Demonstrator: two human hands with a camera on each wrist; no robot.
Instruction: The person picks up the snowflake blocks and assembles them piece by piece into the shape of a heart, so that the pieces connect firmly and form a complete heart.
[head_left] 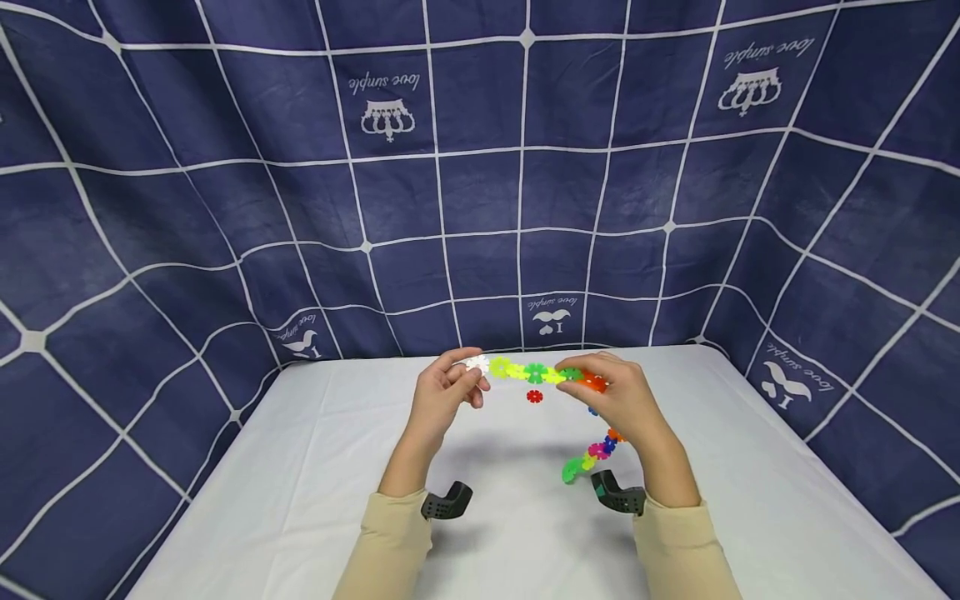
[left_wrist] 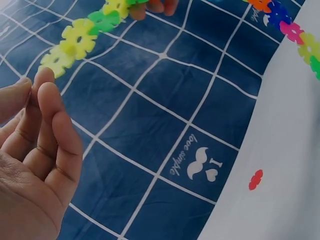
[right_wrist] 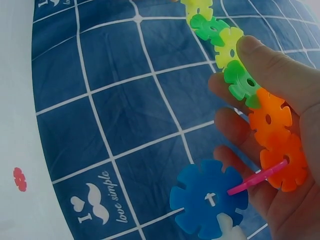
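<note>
A chain of interlocking plastic snowflake discs stretches between both raised hands. My left hand pinches the white disc at its left end between thumb and fingers. My right hand grips the chain farther along, its thumb near a yellow and a green disc. Orange discs lie across the right palm in the right wrist view. Past them a pink disc, seen edge-on, joins a blue disc. The chain's other end hangs below the right hand, ending in green discs.
One loose red disc lies on the white-covered table, beyond the hands. A dark blue curtain with white grid lines rises behind the table and along its sides. Each wrist wears a black camera mount.
</note>
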